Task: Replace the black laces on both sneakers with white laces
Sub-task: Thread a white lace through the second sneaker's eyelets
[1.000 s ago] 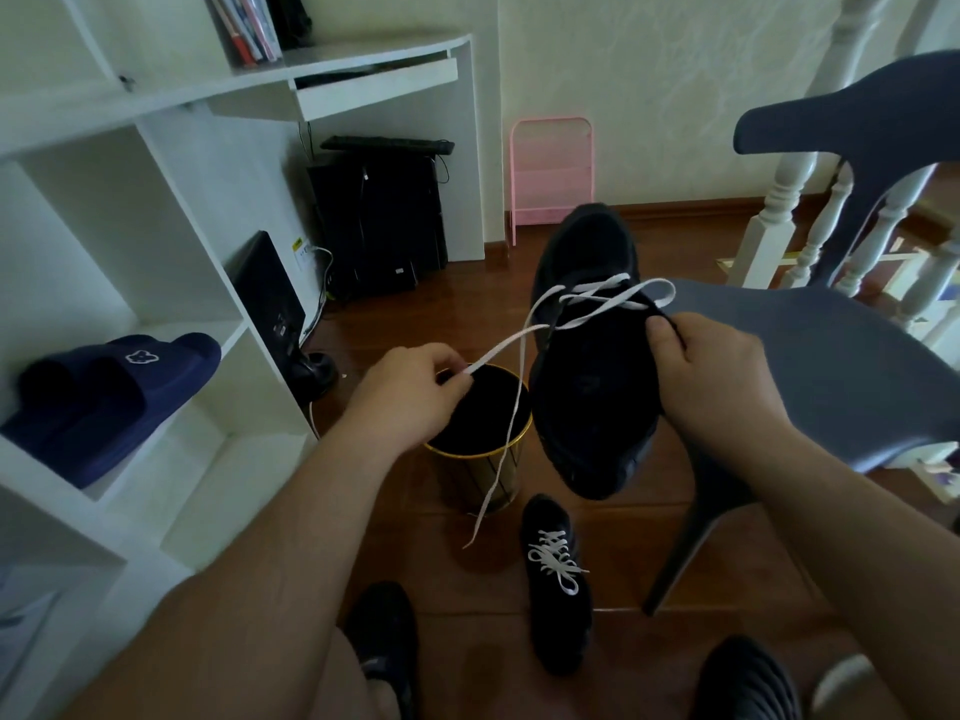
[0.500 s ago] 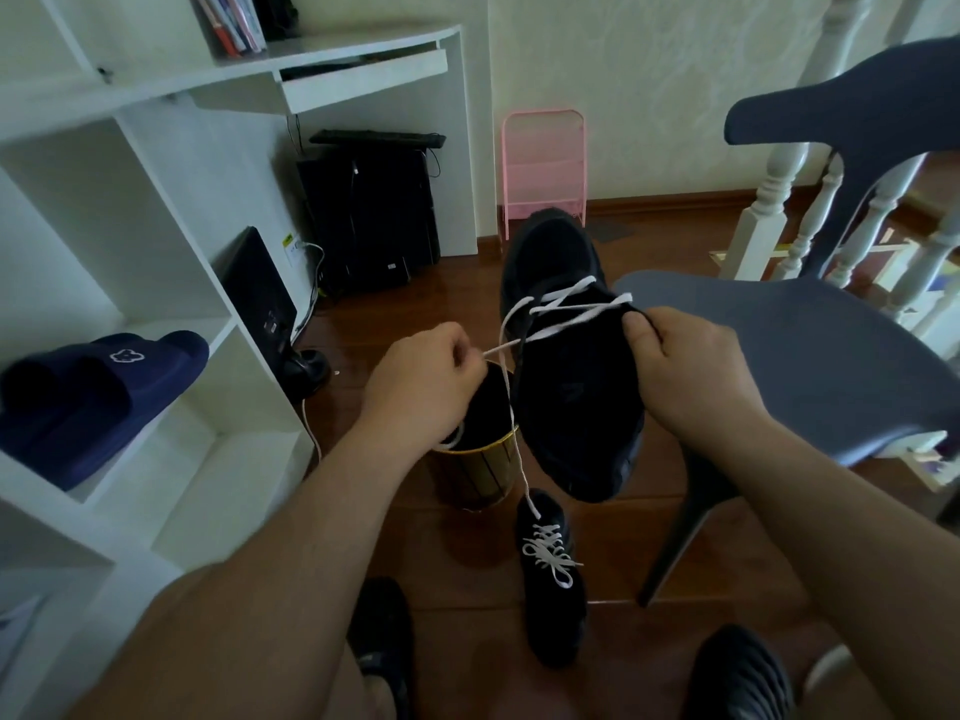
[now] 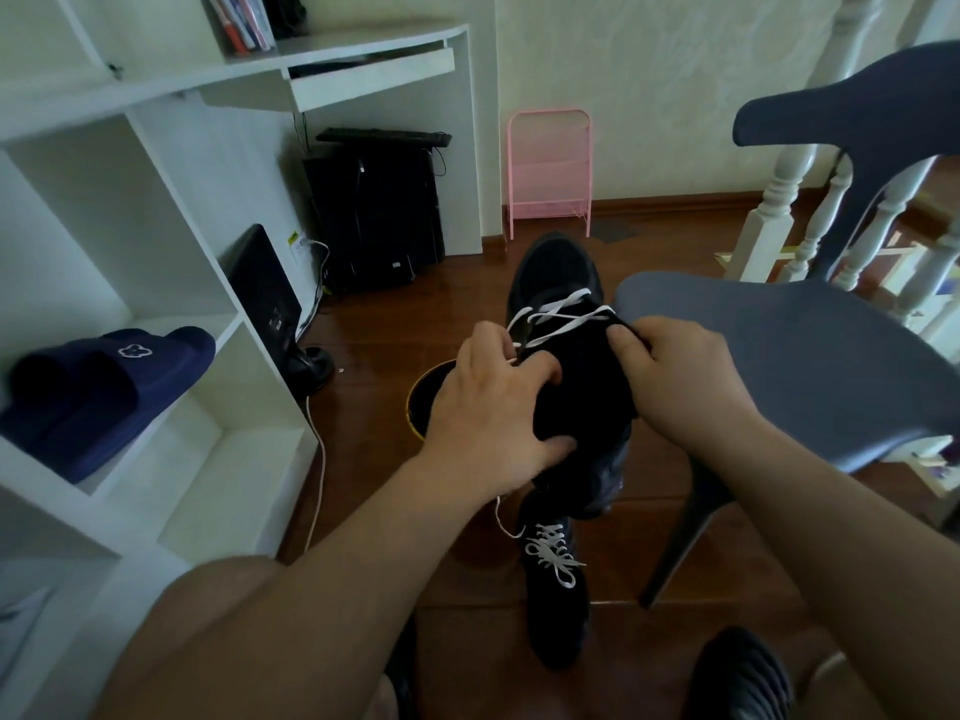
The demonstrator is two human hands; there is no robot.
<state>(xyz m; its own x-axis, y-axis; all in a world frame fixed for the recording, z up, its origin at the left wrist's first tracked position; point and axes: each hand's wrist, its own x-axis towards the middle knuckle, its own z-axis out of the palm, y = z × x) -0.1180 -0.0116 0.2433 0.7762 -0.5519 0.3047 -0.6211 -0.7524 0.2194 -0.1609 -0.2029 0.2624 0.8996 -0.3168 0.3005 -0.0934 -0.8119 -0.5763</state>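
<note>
A black sneaker [image 3: 558, 275] is held up in front of me, toe pointing away. A white lace [image 3: 563, 311] crosses its upper eyelets. My left hand [image 3: 488, 407] grips the sneaker's left side, its fingers pinching the lace by an eyelet; the loose end hangs below my wrist. My right hand [image 3: 675, 376] holds the right side, thumb and finger pinching the upper edge. A second black sneaker [image 3: 556, 600] stands on the floor below, laced in white with a bow.
A grey chair [image 3: 810, 356] stands close on the right. A gold-rimmed black bin [image 3: 421, 402] sits on the wood floor behind my left hand. White shelving [image 3: 156, 314] with a navy slipper [image 3: 104, 392] fills the left. White balusters [image 3: 774, 210] stand at far right.
My left hand has come in from the left, where it held the lace stretched out, and now grips the sneaker by the eyelets. The slack lace hangs lower.
</note>
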